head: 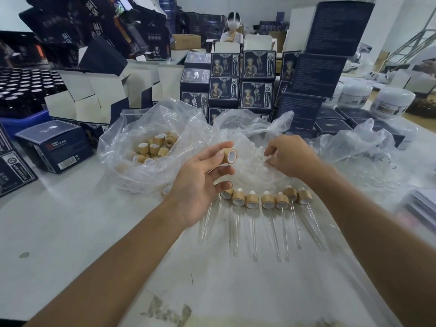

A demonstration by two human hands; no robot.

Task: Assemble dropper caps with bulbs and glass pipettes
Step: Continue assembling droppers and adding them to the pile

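Observation:
My left hand [203, 182] pinches a bamboo-coloured dropper cap [229, 156] with a white lining between thumb and forefinger, held above the table. My right hand [289, 155] reaches into a clear plastic bag [250, 166] of white rubber bulbs, its fingers curled down among them; what they hold is hidden. Left of it, a second clear bag [122, 159] holds several loose bamboo caps [154, 147]. In front of my hands, a row of several assembled droppers [267, 201] lies on the white table [70, 232], glass pipettes pointing toward me.
Stacks of dark blue printed boxes [257, 67] stand behind the bags. Open white-lined cartons [94, 97] and a tray of dark bottles [26, 88] are at the left. White jars [391, 102] stand at the right. A masked person [232, 29] sits at the far back.

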